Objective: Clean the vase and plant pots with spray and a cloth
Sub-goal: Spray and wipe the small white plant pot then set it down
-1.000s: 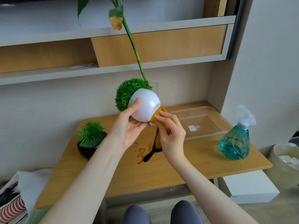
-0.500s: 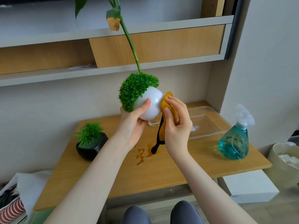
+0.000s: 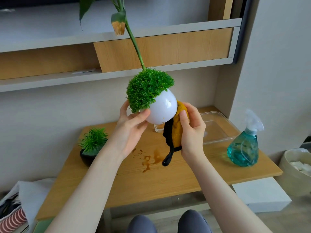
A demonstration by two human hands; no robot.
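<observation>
A white pot (image 3: 161,110) with a round green plant (image 3: 148,88) is held tilted above the table (image 3: 168,179), lifted clear of it. It is gripped by the left hand (image 3: 133,128), thumb on the front and fingers behind. A yellow cloth (image 3: 178,128) with a black loop is clasped in the right hand (image 3: 191,132) and pressed against the pot's right side. A black pot (image 3: 89,155) with a spiky plant stands on the table to the left. A glass vase (image 3: 159,127) is partly hidden behind the white pot, its green stem (image 3: 134,42) rising above. The spray bottle (image 3: 244,145) stands at the right, beside a clear tray (image 3: 218,128). A brown stain (image 3: 149,158) is seen on the tabletop below the hands.
</observation>
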